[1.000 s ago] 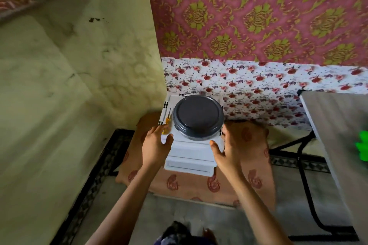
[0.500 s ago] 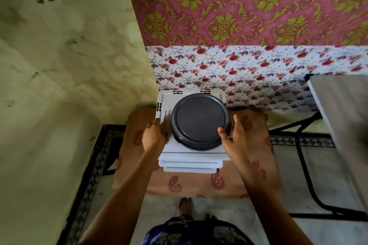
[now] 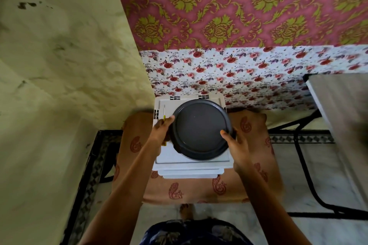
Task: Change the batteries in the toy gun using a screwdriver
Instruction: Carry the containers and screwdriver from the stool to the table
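Observation:
A dark grey round container (image 3: 201,129) stands on a white plastic drawer unit (image 3: 191,166). My left hand (image 3: 159,133) is at the container's left side, its thumb on the rim. It holds a thin screwdriver (image 3: 164,110) with a yellow handle, the shaft pointing away from me. The container's right side is gripped by my right hand (image 3: 237,149), with the thumb on the lid. No toy gun or batteries are in view.
The drawer unit sits on an orange patterned cloth (image 3: 179,189) against a flowered wall. A grey table (image 3: 342,109) with black metal legs (image 3: 302,165) stands at the right. A plastered wall closes the left side.
The view has tilted down and come closer. Both hands slid from the drawer unit's sides up onto the container's rim. The green object on the table has left the frame.

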